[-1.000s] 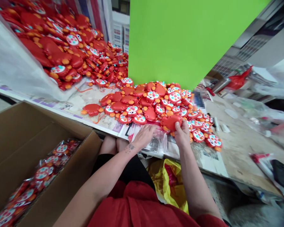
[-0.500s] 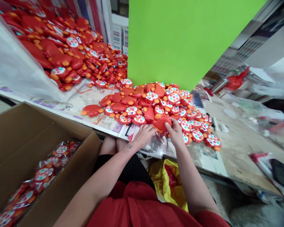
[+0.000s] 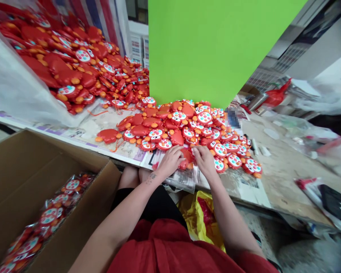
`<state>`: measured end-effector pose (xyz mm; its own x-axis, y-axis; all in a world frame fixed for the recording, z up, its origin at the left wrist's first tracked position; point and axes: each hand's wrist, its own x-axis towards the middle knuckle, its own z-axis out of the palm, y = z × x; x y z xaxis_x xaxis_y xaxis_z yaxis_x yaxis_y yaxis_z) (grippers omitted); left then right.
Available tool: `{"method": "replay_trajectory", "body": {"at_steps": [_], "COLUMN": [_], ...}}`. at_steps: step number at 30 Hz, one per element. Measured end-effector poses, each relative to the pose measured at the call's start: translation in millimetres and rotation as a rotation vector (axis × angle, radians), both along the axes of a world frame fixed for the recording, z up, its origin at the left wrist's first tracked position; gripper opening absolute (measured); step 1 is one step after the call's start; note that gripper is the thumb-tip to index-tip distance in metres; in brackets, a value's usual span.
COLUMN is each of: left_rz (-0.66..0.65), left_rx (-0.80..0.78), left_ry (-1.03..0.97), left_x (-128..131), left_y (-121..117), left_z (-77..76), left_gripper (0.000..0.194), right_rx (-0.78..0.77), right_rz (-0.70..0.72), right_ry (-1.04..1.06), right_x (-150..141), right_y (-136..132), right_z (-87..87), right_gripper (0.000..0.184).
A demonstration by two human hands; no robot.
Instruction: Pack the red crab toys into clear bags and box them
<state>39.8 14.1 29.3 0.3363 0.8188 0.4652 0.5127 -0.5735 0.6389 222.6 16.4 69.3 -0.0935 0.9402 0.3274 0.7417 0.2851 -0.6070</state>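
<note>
My left hand [image 3: 170, 161] and my right hand [image 3: 204, 161] meet at the table's near edge, both closed around one red crab-shaped toy [image 3: 186, 157] held over a stack of clear plastic bags [image 3: 187, 177]. Whether the toy is inside a bag I cannot tell. Just behind my hands lies a pile of the same red and orange toys [image 3: 187, 125] with dotted white faces.
A bigger heap of toys [image 3: 74, 68] rests on white plastic at the back left. An open cardboard box [image 3: 31, 182] at my lower left holds bagged toys [image 3: 45, 220]. A yellow bag [image 3: 200, 220] hangs under the table. A dark phone [image 3: 335, 203] lies at the right.
My right hand has carried the red toy from the pile's right side leftward and down to my left hand. Both hands now grip it together.
</note>
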Motion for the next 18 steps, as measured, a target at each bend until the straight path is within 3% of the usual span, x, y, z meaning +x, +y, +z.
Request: {"method": "replay_trajectory", "body": {"at_steps": [2, 3, 6, 11, 18], "left_rz": [-0.046, -0.067, -0.124, -0.134, -0.111], "left_rx": [-0.096, -0.141, -0.241, -0.277, -0.347], "left_ry": [0.002, 0.003, 0.025, 0.109, 0.030], "left_x": [-2.6, -4.4, -10.9, -20.5, -23.1], "left_y": [1.2, 1.4, 0.2, -2.7, -13.2], "left_z": [6.4, 9.8, 20.0, 29.6, 39.2], "left_gripper": [0.007, 0.007, 0.007, 0.007, 0.009], "right_rx": [-0.086, -0.152, -0.240, -0.169, -0.020], "right_rz": [-0.187, -0.215, -0.164, -0.167, -0.153], "right_ry": [0.005, 0.026, 0.119, 0.175, 0.369], "right_x": [8.6, 11.7, 11.7, -8.4, -33.8], "right_y": [-17.9, -25.9, -41.2, -40.2, -40.1], "right_z": [-5.3, -9.4, -23.5, -34.3, -24.4], "right_gripper": [0.050, 0.049, 0.048, 0.047, 0.040]}}
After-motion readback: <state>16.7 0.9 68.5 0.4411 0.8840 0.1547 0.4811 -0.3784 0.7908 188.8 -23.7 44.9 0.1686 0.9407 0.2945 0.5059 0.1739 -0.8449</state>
